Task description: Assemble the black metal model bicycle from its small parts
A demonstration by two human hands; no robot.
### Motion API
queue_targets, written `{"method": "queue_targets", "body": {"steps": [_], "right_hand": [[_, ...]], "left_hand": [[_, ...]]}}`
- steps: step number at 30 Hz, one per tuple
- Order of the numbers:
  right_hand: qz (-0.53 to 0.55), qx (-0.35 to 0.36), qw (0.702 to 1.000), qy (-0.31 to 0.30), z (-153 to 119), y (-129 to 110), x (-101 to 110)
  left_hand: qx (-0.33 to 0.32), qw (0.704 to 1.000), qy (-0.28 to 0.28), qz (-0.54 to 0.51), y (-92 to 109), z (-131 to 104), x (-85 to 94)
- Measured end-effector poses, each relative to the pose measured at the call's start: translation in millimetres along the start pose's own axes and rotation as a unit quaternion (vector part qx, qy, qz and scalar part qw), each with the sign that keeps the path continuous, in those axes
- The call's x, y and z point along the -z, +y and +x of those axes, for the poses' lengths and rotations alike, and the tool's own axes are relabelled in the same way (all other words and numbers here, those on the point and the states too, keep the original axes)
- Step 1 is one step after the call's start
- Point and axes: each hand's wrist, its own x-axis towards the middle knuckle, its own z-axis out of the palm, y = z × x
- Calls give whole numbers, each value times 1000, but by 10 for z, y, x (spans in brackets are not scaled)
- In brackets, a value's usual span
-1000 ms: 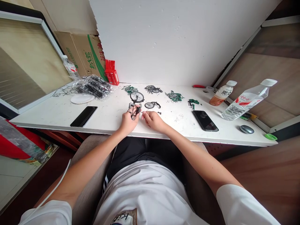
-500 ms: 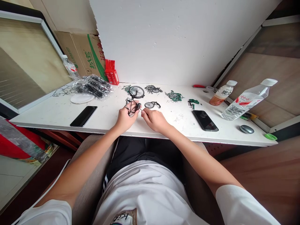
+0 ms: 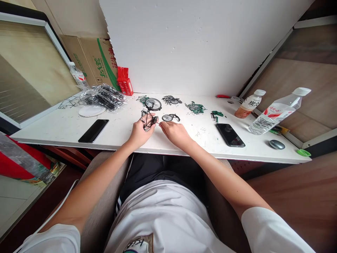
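A small black model bicycle part with a spoked wheel (image 3: pixel 153 104) is gripped by my left hand (image 3: pixel 140 133), the wheel pointing away from me. My right hand (image 3: pixel 177 133) is closed just to its right, fingertips pinched on a thin tool or rod that touches the model's side; most of that piece is hidden. Behind my right hand lies a loose wheel with a curved black part (image 3: pixel 170 117). Farther back are a pile of black parts (image 3: pixel 172 100) and green parts (image 3: pixel 195 108).
Phones (image 3: pixel 93 130) (image 3: pixel 230 135) lie on both sides of the white table (image 3: pixel 118 131). Bagged black parts (image 3: pixel 106 97) and a red box (image 3: pixel 125 81) stand back left. Two bottles (image 3: pixel 246 105) (image 3: pixel 279 111) and a grey oval object (image 3: pixel 277 144) are at the right.
My right hand's fingers have rolled over and lie flatter, still by the model's side. My left hand and the model have hardly moved.
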Motion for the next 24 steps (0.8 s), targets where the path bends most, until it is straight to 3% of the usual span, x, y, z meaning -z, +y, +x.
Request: {"method": "queue_targets", "body": {"steps": [10,24], "right_hand": [[-44,16,999,8,5,42,-69],[-45,31,999,3,20,55,-149]], "left_hand": [[-16,995,-3,94,-4,0,33],[12,999,-28,27,-90,-5,21]]}}
